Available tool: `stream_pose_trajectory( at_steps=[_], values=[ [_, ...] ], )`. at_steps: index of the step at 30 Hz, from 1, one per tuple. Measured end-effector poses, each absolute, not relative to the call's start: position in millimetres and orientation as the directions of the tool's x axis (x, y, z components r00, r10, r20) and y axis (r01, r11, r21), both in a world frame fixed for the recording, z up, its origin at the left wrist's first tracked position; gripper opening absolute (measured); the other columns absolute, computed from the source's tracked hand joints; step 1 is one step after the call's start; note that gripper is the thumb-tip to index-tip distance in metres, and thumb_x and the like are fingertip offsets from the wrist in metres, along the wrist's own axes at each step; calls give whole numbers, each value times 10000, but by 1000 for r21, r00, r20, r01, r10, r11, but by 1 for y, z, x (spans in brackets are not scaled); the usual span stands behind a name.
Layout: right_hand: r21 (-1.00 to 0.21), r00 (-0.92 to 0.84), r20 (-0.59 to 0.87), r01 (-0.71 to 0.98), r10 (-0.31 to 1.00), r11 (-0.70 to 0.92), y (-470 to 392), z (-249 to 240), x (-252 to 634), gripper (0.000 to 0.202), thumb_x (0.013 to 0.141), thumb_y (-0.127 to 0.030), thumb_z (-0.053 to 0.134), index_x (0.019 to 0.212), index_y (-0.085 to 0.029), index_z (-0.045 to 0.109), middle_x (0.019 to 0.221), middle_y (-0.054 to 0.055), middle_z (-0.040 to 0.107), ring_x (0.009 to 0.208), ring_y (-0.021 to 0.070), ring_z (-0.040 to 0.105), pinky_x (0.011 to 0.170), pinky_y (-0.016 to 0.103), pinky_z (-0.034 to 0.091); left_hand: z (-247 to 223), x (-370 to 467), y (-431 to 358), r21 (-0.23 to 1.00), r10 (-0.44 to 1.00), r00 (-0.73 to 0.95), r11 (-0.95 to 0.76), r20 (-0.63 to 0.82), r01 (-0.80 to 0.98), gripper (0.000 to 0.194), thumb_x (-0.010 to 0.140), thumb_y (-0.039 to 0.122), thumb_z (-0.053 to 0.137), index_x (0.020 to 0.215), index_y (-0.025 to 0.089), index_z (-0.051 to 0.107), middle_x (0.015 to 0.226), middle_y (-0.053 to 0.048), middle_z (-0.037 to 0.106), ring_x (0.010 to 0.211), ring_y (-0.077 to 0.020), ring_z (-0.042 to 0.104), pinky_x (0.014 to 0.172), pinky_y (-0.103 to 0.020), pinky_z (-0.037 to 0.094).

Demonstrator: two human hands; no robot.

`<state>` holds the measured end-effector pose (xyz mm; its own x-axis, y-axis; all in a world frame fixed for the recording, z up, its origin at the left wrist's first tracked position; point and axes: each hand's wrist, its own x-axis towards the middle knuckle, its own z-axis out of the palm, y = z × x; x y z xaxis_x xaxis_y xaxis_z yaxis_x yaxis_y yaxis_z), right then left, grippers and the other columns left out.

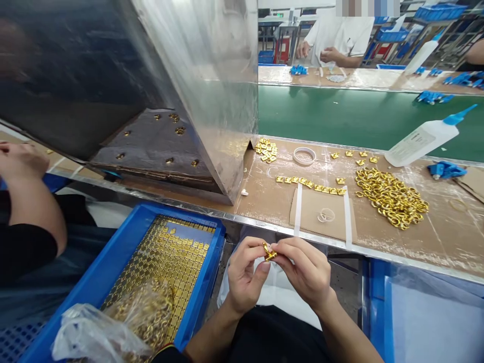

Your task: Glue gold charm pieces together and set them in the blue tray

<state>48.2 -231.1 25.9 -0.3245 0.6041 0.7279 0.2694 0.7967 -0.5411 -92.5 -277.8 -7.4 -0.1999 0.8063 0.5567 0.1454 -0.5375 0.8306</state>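
Note:
Between the fingertips of both hands is a small gold metal piece [269, 254], held over my lap just in front of the bench edge. My left hand [247, 275] pinches it from the left. My right hand [304, 267] grips it from the right, its fingers closed. On the bench ahead lies a row of small gold pieces [310, 184], with a heap of gold rings [391, 199] to the right. A cluster of gold pieces [266, 149] sits beside the metal housing. Whether a ring is joined to the held piece is too small to tell.
A metal housing [227, 101] stands at the left of the bench. Below it is a blue tray [215, 257] with gold parts and a plastic bag [98, 335]. A white bottle [423, 141] leans near a tape roll [304, 156]. Across the green belt [340, 111] sits another person [340, 35].

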Motion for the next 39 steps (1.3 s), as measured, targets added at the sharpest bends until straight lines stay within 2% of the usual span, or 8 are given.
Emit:
stream_pose_trajectory(
  at_steps=[5,13,20,24,27,33,36,39],
  values=[
    [-564,-325,715,254,619,785,-233,29,48,95,996,-178,608,1013,-176,701,815,69,760,726,168,733,651,252,611,-8,-89,-277,804,773,-226,-556,593,208,145,988,271,588,1075,219,691,977,-58,655,859,-171,634,703,-287,543],
    [-678,-281,643,224,712,700,-236,35,49,117,968,-154,633,955,-197,740,789,52,781,689,176,754,636,248,625,-9,-83,-280,721,704,-215,-576,677,386,156,1003,210,537,1090,186,664,960,-50,623,834,-154,618,681,-274,551],
    [-771,-260,544,219,798,597,-234,32,50,99,950,-179,672,883,-211,738,734,23,764,627,155,730,594,223,602,-8,-84,-280,715,724,-198,-528,661,457,132,995,201,539,1055,183,655,929,-43,609,808,-153,615,674,-282,568],
    [-780,-274,532,209,801,590,-230,25,55,85,956,-231,677,901,-217,740,755,29,766,649,162,731,608,234,598,-3,-85,-281,673,721,-162,-508,674,537,156,974,159,561,1079,170,676,1064,-79,600,914,-168,643,741,-293,600],
    [-829,-284,482,158,829,537,-230,19,59,78,950,-248,685,914,-221,750,765,28,768,645,158,729,618,238,601,0,-84,-284,651,719,-153,-490,677,580,194,951,104,575,1103,155,684,1123,-98,594,970,-176,645,801,-293,609],
    [-949,-306,315,-106,899,296,-231,4,60,146,952,-298,679,865,-215,761,709,23,720,561,136,675,518,222,563,4,-87,-287,712,764,-117,-519,635,473,244,945,64,585,1137,179,682,1104,-83,626,983,-163,667,831,-263,608],
    [-937,-328,324,-238,887,255,-228,-2,58,156,931,-333,712,837,-222,769,714,27,710,574,133,656,507,220,536,6,-93,-283,854,860,-115,-463,498,237,254,951,166,642,1200,218,646,1077,-62,641,905,-146,679,812,-268,616],
    [-910,-344,371,-318,863,264,-224,-6,59,167,930,-363,716,843,-239,786,718,28,698,598,135,640,534,237,516,11,-100,-276,935,935,-13,-354,354,-1,349,912,256,719,1247,244,620,1037,-46,672,845,-135,685,791,-256,620]
  ],
)
